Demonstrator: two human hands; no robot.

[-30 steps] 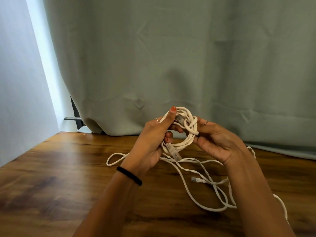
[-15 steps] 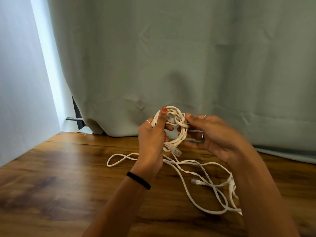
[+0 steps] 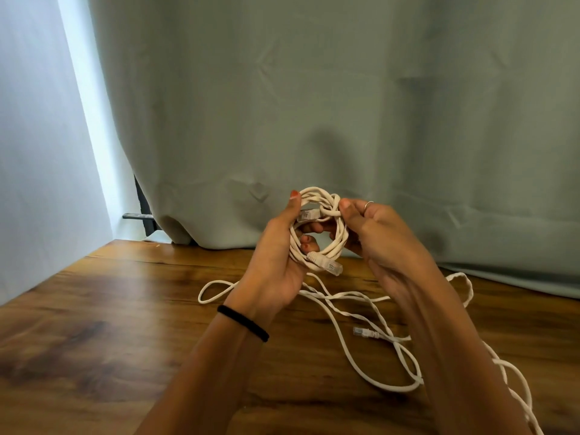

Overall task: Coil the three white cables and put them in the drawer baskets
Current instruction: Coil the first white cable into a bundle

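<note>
We've got the coiled cable (image 3: 317, 229) held up above the wooden table (image 3: 125, 309), left hand (image 3: 276, 265) gripping one side and right hand (image 3: 379, 237) pinching the other. Loose cables (image 3: 361, 309) sprawl on the table just below.

Desk (image 3: 110, 324): brown wood-grain top with darker patches at the left, reaching back to a grey-green curtain (image 3: 345, 105).
Loose cables (image 3: 370, 312): white, lying tangled on the desk at centre and right, in open loops.
Plug (image 3: 361, 332): clear connector on one cable end, flat on the desk.
Curtain hem: touches the desk's far edge.
</note>
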